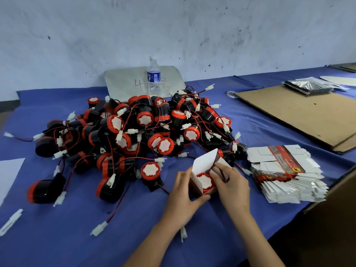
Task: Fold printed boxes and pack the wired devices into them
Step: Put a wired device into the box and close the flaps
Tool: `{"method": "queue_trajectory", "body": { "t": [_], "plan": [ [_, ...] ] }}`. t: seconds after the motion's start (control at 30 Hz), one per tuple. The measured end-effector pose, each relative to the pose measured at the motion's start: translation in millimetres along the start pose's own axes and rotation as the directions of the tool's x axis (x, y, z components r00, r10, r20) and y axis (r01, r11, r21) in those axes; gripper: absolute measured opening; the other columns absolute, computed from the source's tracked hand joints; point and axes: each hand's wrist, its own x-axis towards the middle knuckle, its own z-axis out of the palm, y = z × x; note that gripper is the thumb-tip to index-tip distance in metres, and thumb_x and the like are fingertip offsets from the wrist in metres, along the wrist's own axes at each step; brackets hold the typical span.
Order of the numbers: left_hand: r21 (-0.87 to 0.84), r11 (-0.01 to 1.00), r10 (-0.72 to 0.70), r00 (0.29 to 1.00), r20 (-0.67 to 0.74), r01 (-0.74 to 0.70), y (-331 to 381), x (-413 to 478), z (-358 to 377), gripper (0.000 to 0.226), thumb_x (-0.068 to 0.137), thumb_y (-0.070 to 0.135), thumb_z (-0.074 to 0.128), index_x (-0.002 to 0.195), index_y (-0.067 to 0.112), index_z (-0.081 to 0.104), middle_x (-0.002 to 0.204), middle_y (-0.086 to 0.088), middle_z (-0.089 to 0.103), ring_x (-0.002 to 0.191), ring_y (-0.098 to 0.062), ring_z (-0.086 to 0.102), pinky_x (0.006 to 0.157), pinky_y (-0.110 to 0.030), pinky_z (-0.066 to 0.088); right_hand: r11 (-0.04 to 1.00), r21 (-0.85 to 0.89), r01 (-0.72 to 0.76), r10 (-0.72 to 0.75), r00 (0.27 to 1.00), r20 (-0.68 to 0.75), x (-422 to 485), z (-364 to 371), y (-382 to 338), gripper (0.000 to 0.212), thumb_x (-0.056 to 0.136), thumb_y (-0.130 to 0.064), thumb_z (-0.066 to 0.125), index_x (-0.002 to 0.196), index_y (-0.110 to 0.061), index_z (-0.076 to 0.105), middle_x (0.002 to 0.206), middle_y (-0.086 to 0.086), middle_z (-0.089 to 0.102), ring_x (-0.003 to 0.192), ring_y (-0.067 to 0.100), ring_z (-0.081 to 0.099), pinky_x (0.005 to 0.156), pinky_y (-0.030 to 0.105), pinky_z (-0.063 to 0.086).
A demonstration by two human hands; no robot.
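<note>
left hand [184, 191] grips open box [202, 163] | right hand [232, 186] seemingly pinches wire [224, 177] over device [204, 181] inside

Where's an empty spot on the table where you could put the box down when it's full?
Best is the bare blue cloth at the front left, right of the white sheet and in front of the pile of wired devices; only loose white connectors lie there. A narrower strip runs between the pile and the cardboard sheet. The middle is crowded.

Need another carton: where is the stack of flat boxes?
Head view, right side: the stack of flat boxes lies on the blue cloth beside the right hand, nearer than the cardboard sheet.
</note>
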Motion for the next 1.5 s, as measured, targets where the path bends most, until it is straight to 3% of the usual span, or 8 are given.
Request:
{"method": "queue_trajectory", "body": {
  "t": [0.47,0.6,0.8,1.0,1.17,1.3,1.4,1.5],
  "plan": [
    [-0.004,1.000,-0.017,1.000,-0.002,0.017,2,0,-1,0.072,0.076,0.036,0.079,0.135,0.031,0.038,0.120,0.014,0.043,0.110,0.004,0.047,0.088,-0.012,0.046,0.973,0.203,-0.108,0.117,0.993,-0.032,-3,2,-4,0.016,0.084,-0.018,0.072,0.091,-0.033,0.072,0.092,-0.012,0.068,0.084,-0.001,0.059,0.068,0.017,0.042],
    [-0.013,0.999,-0.032,0.999,0.013,0.032,2,0,-2,0.073,0.077,0.035,0.079,0.136,0.030,0.037,0.121,0.013,0.043,0.113,-0.001,0.050,0.091,-0.019,0.048,0.984,0.128,-0.126,0.128,0.992,-0.010,0,1,-5,0.012,0.084,-0.022,0.072,0.091,-0.032,0.073,0.093,-0.012,0.068,0.087,0.003,0.061,0.066,0.019,0.042],
    [-0.002,1.000,-0.028,1.000,0.015,0.028,2,0,-2,0.073,0.077,0.036,0.079,0.136,0.032,0.036,0.122,0.014,0.042,0.113,0.003,0.047,0.082,0.000,0.038,0.990,-0.084,-0.114,0.117,0.993,0.033,1,-2,-9,0.011,0.088,-0.026,0.067,0.096,-0.026,0.076,0.099,-0.008,0.066,0.086,0.013,0.062,0.066,0.026,0.041],
    [0.005,1.000,-0.008,1.000,0.016,0.007,1,0,-2,0.075,0.079,0.034,0.078,0.141,0.027,0.036,0.122,0.010,0.043,0.115,-0.004,0.050,0.091,-0.015,0.046,0.910,-0.409,-0.069,0.183,0.952,0.246,15,-7,-16,0.026,0.093,-0.029,0.055,0.079,-0.016,0.071,0.080,0.004,0.066,0.067,0.020,0.055,0.047,0.024,0.030],
    [-0.006,0.999,-0.049,0.999,0.004,0.049,2,0,0,0.091,0.079,0.041,0.075,0.152,0.032,0.020,0.125,0.014,0.039,0.118,0.001,0.048,0.086,-0.003,0.040,0.993,-0.120,0.005,0.036,0.941,0.337,8,-7,-3,0.031,0.100,-0.030,0.047,0.080,-0.019,0.067,0.091,0.005,0.061,0.083,0.020,0.056,0.059,0.027,0.035],
    [-0.015,0.998,-0.057,0.998,0.010,0.057,-1,1,1,0.094,0.080,0.043,0.074,0.153,0.034,0.016,0.126,0.015,0.039,0.120,-0.001,0.048,0.086,0.001,0.037,0.972,0.211,0.108,-0.132,0.986,0.106,-13,-11,4,0.032,0.096,-0.012,0.056,0.114,-0.036,0.065,0.110,-0.018,0.059,0.105,0.002,0.056,0.079,0.004,0.040],
    [-0.013,0.999,-0.045,0.999,-0.008,0.045,2,1,0,0.095,0.080,0.038,0.075,0.152,0.039,0.012,0.132,0.015,0.041,0.124,0.003,0.044,0.091,-0.005,0.039,0.916,0.383,0.118,-0.120,0.993,-0.020,-25,-13,5,0.057,0.092,-0.009,0.060,0.129,-0.050,0.045,0.106,-0.031,0.061,0.099,-0.008,0.058,0.073,0.002,0.043],
    [-0.101,0.994,-0.057,0.995,-0.085,0.049,2,-1,-1,0.083,0.079,0.022,0.079,0.135,0.050,0.024,0.128,0.028,0.045,0.116,0.022,0.042,0.088,0.002,0.035,0.912,0.388,0.134,-0.129,0.991,-0.038,-27,-13,7,0.054,0.091,-0.004,0.061,0.123,-0.047,0.052,0.104,-0.027,0.064,0.096,-0.008,0.060,0.070,0.002,0.043]
  ]
}}
